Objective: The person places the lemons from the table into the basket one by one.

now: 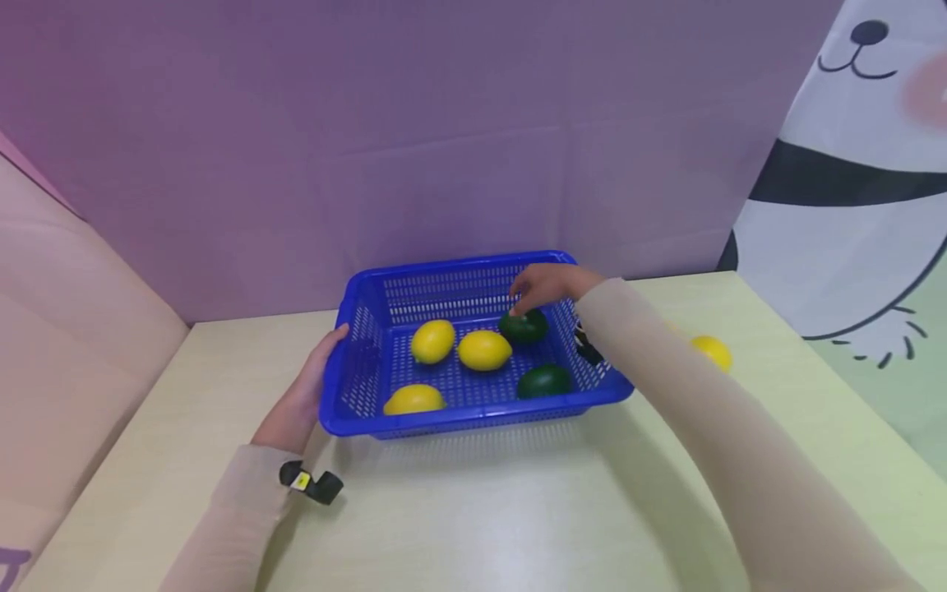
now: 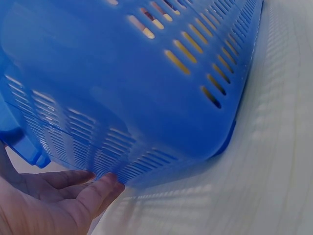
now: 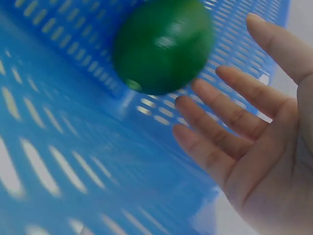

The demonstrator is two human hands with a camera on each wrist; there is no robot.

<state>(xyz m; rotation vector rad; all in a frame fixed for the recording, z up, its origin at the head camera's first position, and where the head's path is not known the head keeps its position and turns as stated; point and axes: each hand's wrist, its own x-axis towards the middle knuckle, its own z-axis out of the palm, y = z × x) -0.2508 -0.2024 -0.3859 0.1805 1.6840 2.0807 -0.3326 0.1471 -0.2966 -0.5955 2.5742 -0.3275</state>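
A blue plastic basket [image 1: 481, 413] with slotted walls stands on the table. My left hand [image 1: 314, 374] holds its left side, the thumb at the rim and the fingers [image 2: 100, 193] against the outer wall. Inside lie three lemons: one at the back left [image 1: 433, 341], one in the middle [image 1: 484, 351] and one at the front left [image 1: 414, 399]. Two dark green oval fruits are on the right side, a rear one [image 1: 524, 327] and a front one [image 1: 545, 381]. Over the rear one reaches my right hand [image 1: 547, 284]; its fingers [image 3: 230, 115] spread beside a green fruit [image 3: 164, 46] without gripping it.
Another lemon [image 1: 713, 352] lies on the table [image 1: 473, 526] to the right of the basket, partly behind my right sleeve. A purple cloth backdrop [image 1: 459, 164] rises just behind the basket. A printed panel [image 1: 851, 247] hangs at the right.
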